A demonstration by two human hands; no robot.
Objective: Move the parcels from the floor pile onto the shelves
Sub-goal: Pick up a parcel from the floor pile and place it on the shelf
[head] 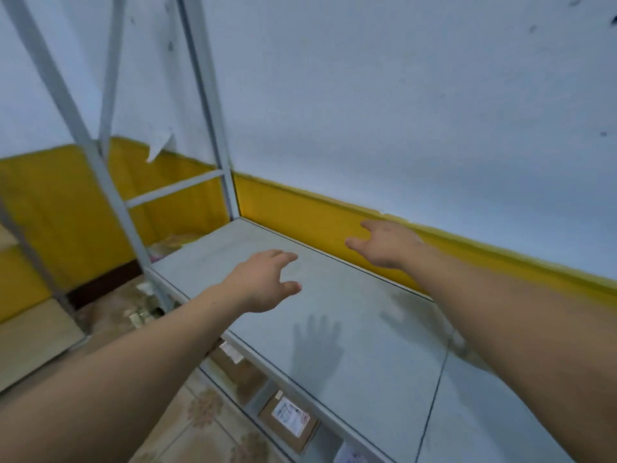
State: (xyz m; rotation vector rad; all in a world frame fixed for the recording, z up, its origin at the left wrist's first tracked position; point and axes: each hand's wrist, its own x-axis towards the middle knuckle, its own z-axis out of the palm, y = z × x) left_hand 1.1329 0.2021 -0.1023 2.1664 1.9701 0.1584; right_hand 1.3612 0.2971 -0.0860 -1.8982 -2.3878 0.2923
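A pale grey shelf board (334,295) of a metal rack runs from the centre to the lower right. Both my arms reach out over it. My left hand (263,282) hovers above the board with fingers spread and relaxed, holding nothing. My right hand (384,243) is stretched toward the back edge near the yellow wall band, fingers loose, also empty. Their shadows fall on the board. On a lower shelf, brown cardboard parcels (287,426) with white labels show under the board's front edge.
Grey rack uprights (207,95) and a crossbar (173,188) rise at the left. Another shelf unit (33,339) stands at the far left. Patterned tile floor (200,426) lies below, with small scraps near the rack's foot. The wall is white above, yellow below.
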